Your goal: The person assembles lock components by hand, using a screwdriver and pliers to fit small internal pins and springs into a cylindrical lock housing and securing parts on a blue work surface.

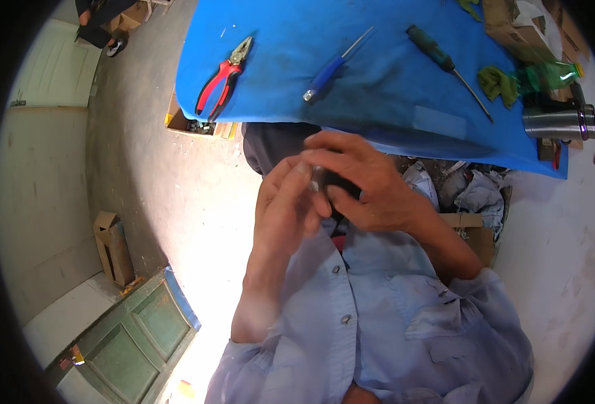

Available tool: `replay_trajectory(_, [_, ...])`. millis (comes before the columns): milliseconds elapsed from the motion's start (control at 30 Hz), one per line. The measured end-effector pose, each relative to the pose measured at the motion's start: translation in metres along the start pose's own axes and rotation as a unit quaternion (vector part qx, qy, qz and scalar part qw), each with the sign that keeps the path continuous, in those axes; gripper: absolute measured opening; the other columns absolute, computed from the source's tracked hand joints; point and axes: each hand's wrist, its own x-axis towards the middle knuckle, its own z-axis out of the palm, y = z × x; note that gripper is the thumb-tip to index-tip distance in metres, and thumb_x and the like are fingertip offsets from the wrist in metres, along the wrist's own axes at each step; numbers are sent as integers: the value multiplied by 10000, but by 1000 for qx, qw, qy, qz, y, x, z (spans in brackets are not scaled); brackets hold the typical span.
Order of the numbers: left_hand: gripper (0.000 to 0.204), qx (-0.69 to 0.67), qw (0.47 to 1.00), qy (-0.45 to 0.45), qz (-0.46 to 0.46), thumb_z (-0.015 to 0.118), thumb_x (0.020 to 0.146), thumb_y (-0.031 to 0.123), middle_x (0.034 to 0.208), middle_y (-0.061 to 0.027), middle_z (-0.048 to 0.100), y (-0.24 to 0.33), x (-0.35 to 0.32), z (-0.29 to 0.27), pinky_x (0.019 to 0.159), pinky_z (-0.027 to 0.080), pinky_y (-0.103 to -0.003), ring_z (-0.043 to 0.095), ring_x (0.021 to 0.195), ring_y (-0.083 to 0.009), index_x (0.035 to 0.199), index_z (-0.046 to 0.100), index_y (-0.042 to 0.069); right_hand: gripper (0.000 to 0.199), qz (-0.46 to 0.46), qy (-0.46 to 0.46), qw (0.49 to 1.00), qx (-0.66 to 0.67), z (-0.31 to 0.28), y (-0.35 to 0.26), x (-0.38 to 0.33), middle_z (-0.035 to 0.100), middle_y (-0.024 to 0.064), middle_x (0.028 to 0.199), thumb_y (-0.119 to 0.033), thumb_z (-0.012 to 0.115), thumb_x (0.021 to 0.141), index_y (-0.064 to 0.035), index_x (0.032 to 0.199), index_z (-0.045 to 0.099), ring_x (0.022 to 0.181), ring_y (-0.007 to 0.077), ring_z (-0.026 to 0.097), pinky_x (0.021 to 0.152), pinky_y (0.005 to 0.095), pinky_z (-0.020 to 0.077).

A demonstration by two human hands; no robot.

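My two hands meet in front of my shirt, just off the near edge of the blue-covered table. The fingers of my left hand (280,202) are closed in a pinch on a small shiny piece (316,179), mostly hidden and too blurred to name. My right hand (375,185) curls over it from the right, fingertips against the left hand's fingers; what it grips is hidden. On the blue cloth (277,81) lie red-and-black pliers (222,79), a blue-handled screwdriver (328,75) and a dark green-handled screwdriver (439,54).
At the table's right are a green glove (497,85), a green plastic bottle (547,77), a steel flask (560,123) and a cardboard box (513,30). Below the table's left corner sits an open box (188,126) of small parts. Another person (102,23) is at the far left.
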Motion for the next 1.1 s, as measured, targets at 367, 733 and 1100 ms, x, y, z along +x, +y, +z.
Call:
replay_trajectory(367, [435, 130, 986, 96, 47, 497, 1109, 383, 704, -56, 657, -33, -2, -23, 454, 409, -209, 523, 510, -67, 1210, 651, -11, 303, 111, 12, 991, 67, 41, 19, -20, 712, 172, 1118, -3, 690, 874, 4, 1177, 670, 979, 342, 720, 831, 393, 586])
replay_trajectory(733, [211, 437, 831, 159, 306, 773, 896, -18, 986, -79, 732, -53, -5, -29, 644, 527, -217, 688, 801, -107, 1102, 733, 6, 245, 176, 19, 982, 60, 54, 24, -30, 689, 140, 1014, -16, 718, 867, -14, 1106, 666, 870, 313, 712, 729, 376, 563])
replay_trajectory(1100, [119, 495, 783, 138, 351, 695, 924, -70, 955, -128, 713, -53, -1, -37, 639, 553, -284, 708, 783, -193, 1029, 709, -14, 241, 129, 16, 990, 44, 60, 32, -36, 692, 134, 1000, -14, 743, 837, -28, 1064, 664, 869, 314, 716, 732, 387, 564])
